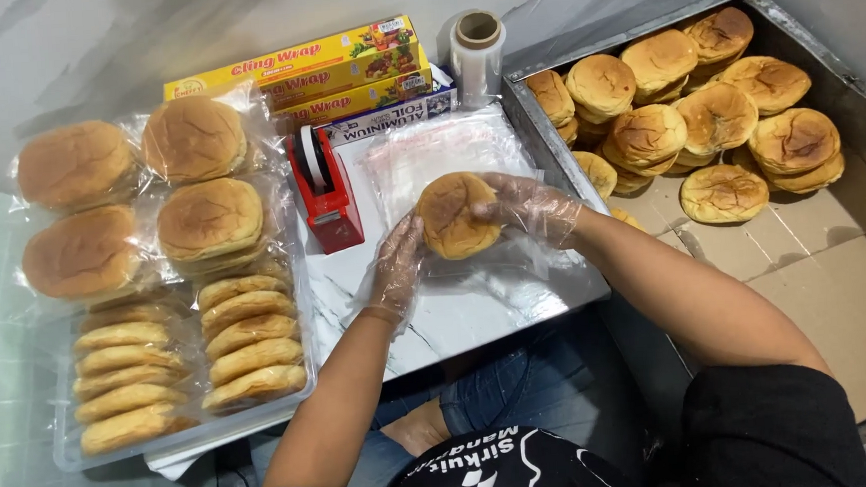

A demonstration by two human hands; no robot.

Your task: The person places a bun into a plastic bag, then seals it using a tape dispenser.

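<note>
In hand: one bun at frame centre, over the clear bags on the steel board.
Left hand: gloved, fingers cupped against the bun's lower left edge.
Right hand: gloved, closed on its right side.
Done: wrapped buns fill the tray at left.
Left to do: bare buns piled in the metal bin, upper right.
</note>
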